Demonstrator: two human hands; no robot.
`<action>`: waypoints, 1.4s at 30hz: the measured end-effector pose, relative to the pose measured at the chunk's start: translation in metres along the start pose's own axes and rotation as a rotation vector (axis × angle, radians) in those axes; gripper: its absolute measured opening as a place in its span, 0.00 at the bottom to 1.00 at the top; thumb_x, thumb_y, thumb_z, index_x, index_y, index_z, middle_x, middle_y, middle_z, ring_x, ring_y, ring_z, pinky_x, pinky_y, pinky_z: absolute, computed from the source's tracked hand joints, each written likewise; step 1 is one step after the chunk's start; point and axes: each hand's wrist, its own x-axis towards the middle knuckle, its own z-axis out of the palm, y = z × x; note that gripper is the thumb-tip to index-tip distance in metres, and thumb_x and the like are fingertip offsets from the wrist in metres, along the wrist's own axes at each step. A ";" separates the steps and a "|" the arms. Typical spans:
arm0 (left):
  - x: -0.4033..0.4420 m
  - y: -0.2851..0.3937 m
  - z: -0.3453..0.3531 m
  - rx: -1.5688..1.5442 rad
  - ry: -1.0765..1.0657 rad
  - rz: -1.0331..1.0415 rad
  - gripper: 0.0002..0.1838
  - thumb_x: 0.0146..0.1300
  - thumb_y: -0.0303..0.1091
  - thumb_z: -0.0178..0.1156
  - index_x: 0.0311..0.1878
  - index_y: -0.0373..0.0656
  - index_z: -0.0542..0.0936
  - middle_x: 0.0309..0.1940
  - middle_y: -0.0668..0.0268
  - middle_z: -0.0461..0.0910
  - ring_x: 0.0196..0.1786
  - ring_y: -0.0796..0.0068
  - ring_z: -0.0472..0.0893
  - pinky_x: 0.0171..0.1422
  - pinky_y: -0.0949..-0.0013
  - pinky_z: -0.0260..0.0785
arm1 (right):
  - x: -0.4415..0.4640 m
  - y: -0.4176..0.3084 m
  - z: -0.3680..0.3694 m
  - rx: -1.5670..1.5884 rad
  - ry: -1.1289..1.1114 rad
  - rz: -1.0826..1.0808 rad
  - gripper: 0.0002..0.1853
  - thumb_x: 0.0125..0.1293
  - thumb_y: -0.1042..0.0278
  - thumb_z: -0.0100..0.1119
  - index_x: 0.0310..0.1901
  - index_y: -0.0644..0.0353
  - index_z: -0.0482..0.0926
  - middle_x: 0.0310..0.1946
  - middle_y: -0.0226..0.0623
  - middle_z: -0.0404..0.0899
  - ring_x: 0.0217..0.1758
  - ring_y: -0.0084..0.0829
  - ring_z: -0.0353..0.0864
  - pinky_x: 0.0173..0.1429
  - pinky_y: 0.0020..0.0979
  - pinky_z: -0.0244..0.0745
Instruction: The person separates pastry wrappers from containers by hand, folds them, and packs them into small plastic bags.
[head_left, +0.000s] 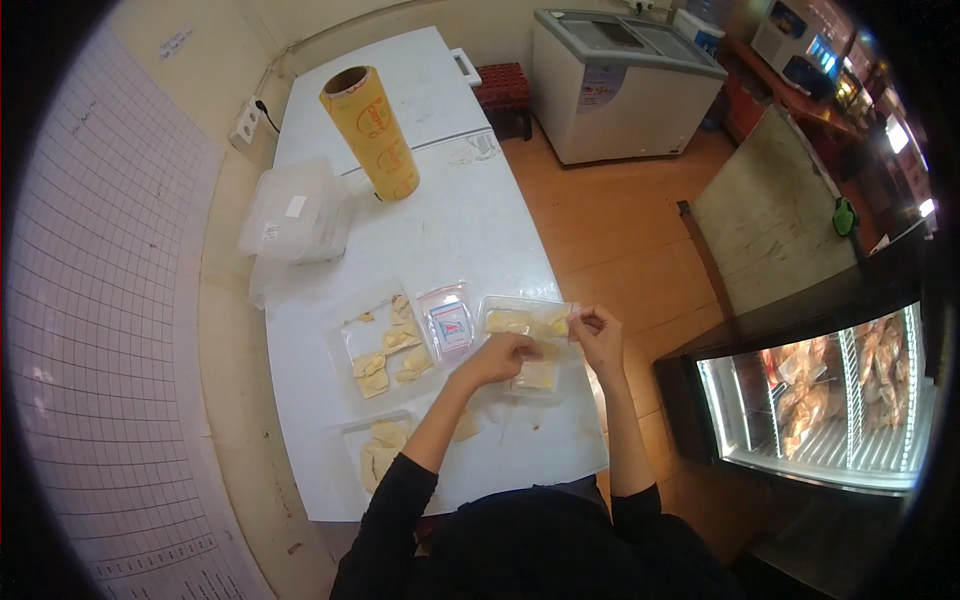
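Observation:
My right hand [599, 338] pinches the edge of a small clear plastic bag [555, 322] with something pale yellow in it. Close by, my left hand [503, 360] has its fingers curled together over a clear plastic container [487, 306]; whatever sits between them is hidden. Several flat pale-yellow packets [537, 374] lie in that container. Left of it is a pack of small zip bags [447, 325] with a blue and red print. Farther left, an open clear tray [349, 343] holds broken pale-yellow pieces [403, 336], and a nearer tray [345, 440] holds more pieces [383, 452].
A tall yellow roll of wrap [378, 140] stands on the white table [450, 215], beside stacked clear containers [290, 215]. A lit display fridge [815, 400] stands to the right. Beyond the table are a chest freezer [625, 100] and a red stool [502, 88].

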 end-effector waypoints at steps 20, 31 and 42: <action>-0.025 0.000 0.057 -0.180 0.751 -0.222 0.21 0.55 0.30 0.63 0.51 0.36 0.72 0.33 0.58 0.80 0.35 0.68 0.81 0.42 0.68 0.74 | -0.003 -0.001 0.033 -0.528 0.077 -0.008 0.16 0.52 0.66 0.69 0.36 0.61 0.72 0.23 0.39 0.78 0.27 0.29 0.81 0.34 0.29 0.75; -0.063 0.048 0.034 -0.045 0.762 -0.197 0.17 0.56 0.23 0.57 0.51 0.37 0.72 0.39 0.56 0.78 0.38 0.65 0.81 0.42 0.69 0.75 | -0.019 -0.018 0.044 -0.319 -0.007 0.060 0.26 0.53 0.68 0.67 0.47 0.55 0.59 0.19 0.41 0.78 0.24 0.35 0.80 0.32 0.33 0.74; -0.173 0.077 0.018 -0.031 0.956 -0.188 0.08 0.57 0.19 0.55 0.38 0.38 0.80 0.38 0.62 0.76 0.38 0.71 0.80 0.42 0.72 0.75 | -0.042 0.006 0.040 -0.680 -0.253 -0.193 0.09 0.59 0.64 0.59 0.36 0.60 0.80 0.29 0.44 0.81 0.32 0.41 0.83 0.39 0.38 0.77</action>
